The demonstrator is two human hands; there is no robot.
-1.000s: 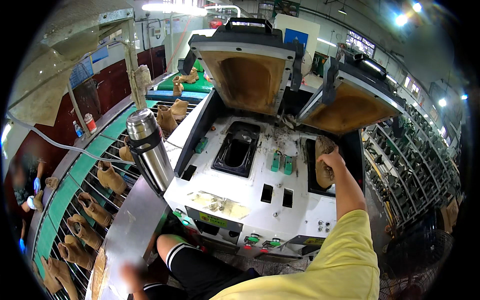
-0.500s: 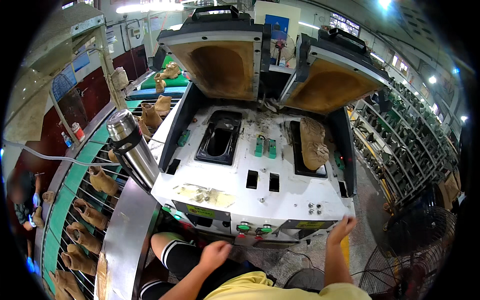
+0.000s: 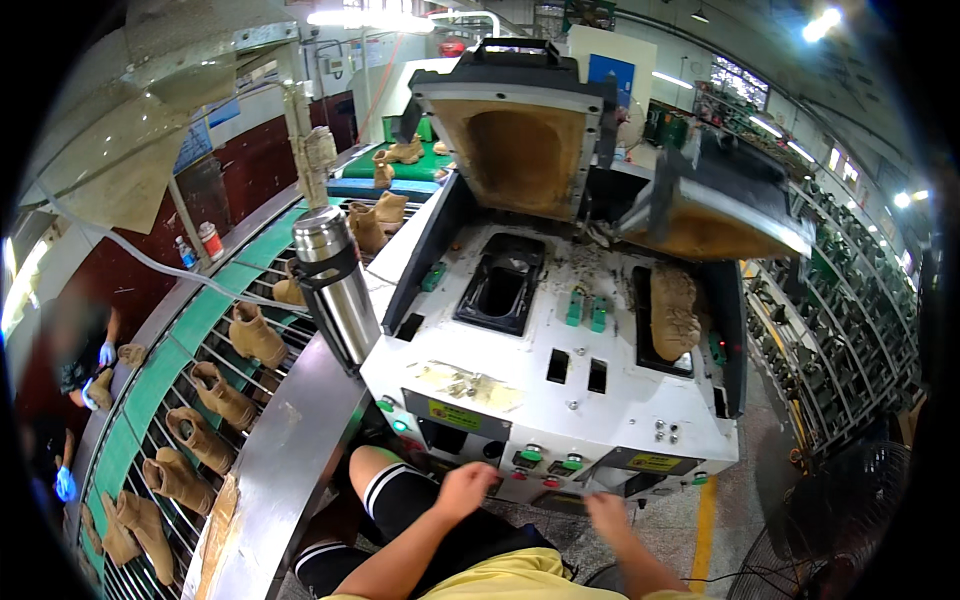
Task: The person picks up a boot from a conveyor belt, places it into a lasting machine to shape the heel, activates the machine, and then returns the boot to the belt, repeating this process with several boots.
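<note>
My left hand [image 3: 466, 489] and right hand [image 3: 604, 510], both open and holding nothing, rest at the press machine's [image 3: 560, 400] front-edge buttons [image 3: 531, 456]; tan boot [image 3: 673, 312] sits in the right-hand mould cavity, lid [image 3: 715, 205] lowering.

We note steel flask [image 3: 335, 285] upright at left centre, beside curved conveyor [image 3: 190, 330] – tan boots [image 3: 222, 395] on its rods, lower left up to top centre. Person in blue gloves [image 3: 105, 352] at far left edge. Metal racks [image 3: 850, 340] along right; fan [image 3: 840, 530] in lower right corner.
</note>
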